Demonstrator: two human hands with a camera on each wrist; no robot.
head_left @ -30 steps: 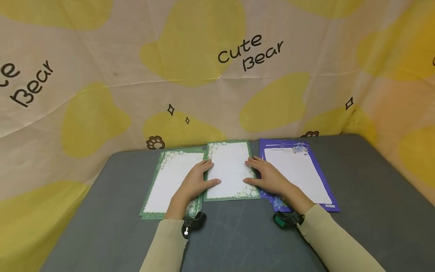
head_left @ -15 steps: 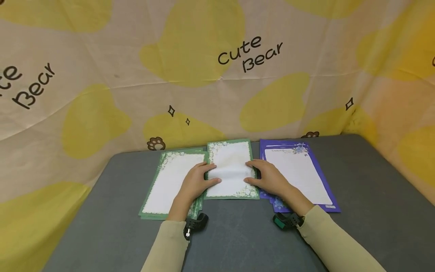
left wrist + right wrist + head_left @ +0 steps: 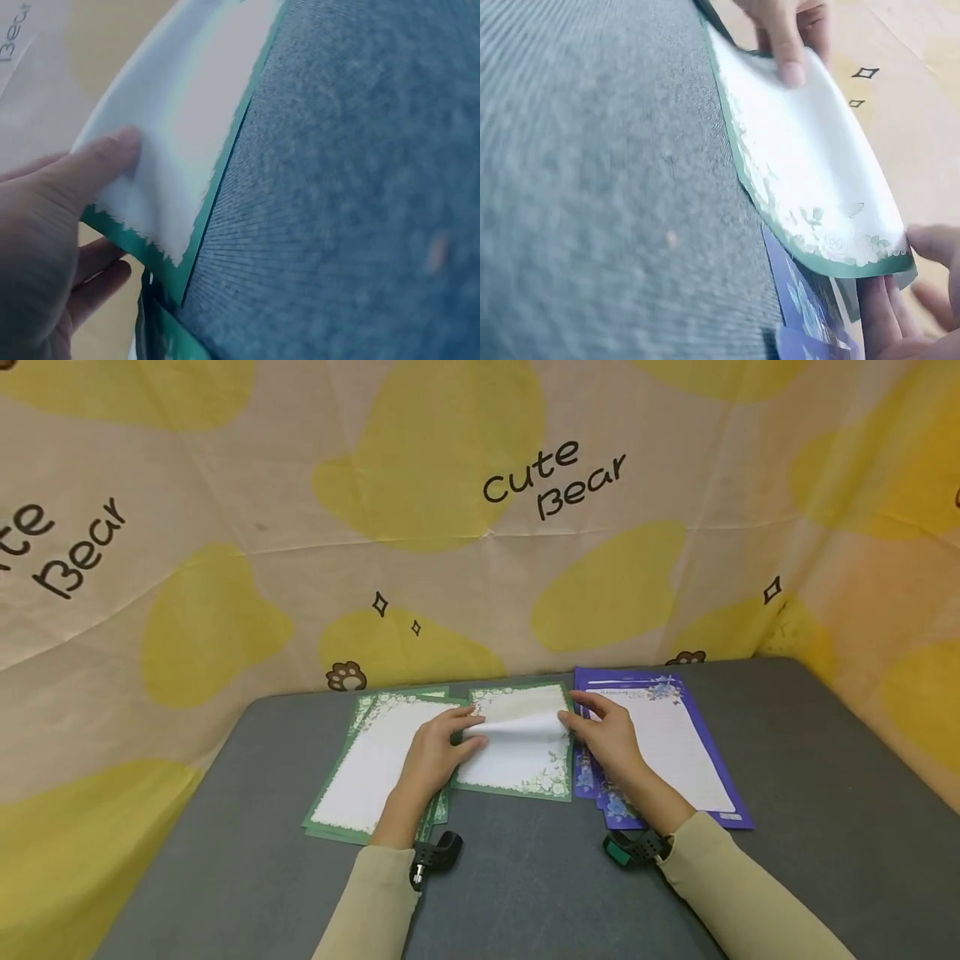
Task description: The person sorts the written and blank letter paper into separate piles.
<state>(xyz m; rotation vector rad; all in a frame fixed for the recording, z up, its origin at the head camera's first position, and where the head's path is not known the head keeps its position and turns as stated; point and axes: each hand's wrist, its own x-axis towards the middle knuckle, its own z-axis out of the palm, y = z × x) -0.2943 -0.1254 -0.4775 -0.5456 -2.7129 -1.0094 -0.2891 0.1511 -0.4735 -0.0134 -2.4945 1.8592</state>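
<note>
A white letter-paper sheet with a green floral border (image 3: 517,764) bows upward across its middle, between my two hands in the head view. My left hand (image 3: 435,752) pinches its left edge, thumb on top and fingers underneath, as the left wrist view shows of the sheet (image 3: 187,142). At the opposite edge, my right hand (image 3: 617,742) pinches it, with thumb (image 3: 932,241) above and fingers below in the right wrist view. The sheet's near border lies close over the grey table.
Green-bordered sheets (image 3: 367,768) lie fanned at the left, partly under my left forearm. Purple-bordered sheets (image 3: 667,743) overlap at the right, partly behind my right hand. A patterned cloth (image 3: 420,485) hangs behind the grey table (image 3: 525,877).
The middle sheet has gone from flat to bowed, its far edge pulled nearer. My right hand has moved up its edge, and its fingers now grip there. The left-hand sheets have shifted slightly.
</note>
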